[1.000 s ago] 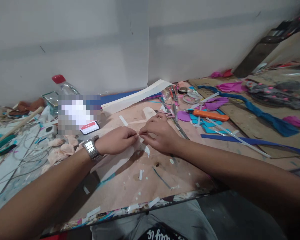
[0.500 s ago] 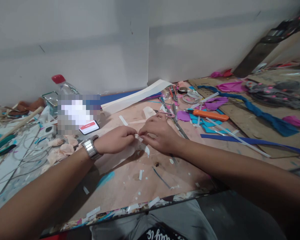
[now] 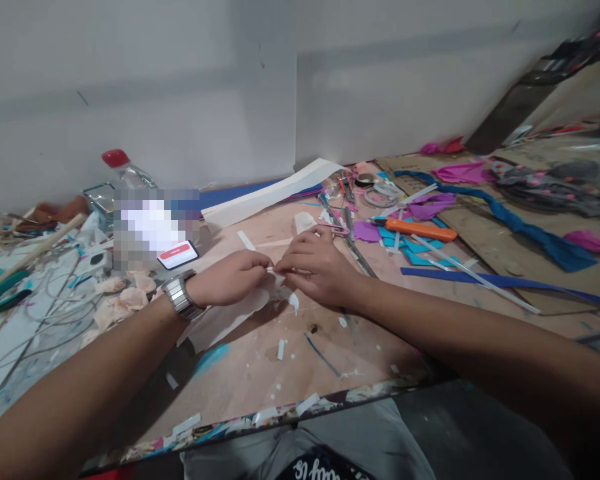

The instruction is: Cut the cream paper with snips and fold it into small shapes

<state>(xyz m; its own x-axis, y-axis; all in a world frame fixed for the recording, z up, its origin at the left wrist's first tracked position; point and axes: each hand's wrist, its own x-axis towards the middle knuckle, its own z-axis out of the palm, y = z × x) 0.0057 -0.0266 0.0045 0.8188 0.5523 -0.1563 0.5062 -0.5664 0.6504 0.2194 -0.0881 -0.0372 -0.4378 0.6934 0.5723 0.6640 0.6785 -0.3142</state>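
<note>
Above the middle of the wooden worktop, my two hands meet fingertip to fingertip. My left hand, with a metal watch on the wrist, pinches the edge of a pale, thin paper strip. The strip hangs down below that hand, towards the lower left. My right hand pinches the same strip at its upper end, thumb and forefinger touching the left fingertips. Its other fingers are raised and curled. A small white scrap lies just under the right hand. The exact fold between the fingertips is too small to make out.
Behind my hands lie a long cream paper strip and a lit phone. An orange utility knife rests on blue paper scraps at right, near a blue strip. Green-handled pliers and a red-capped bottle are at left.
My hands have shifted very slightly left, still pinching the strip. The strip's lower part has swung a little outward to the lower left.
</note>
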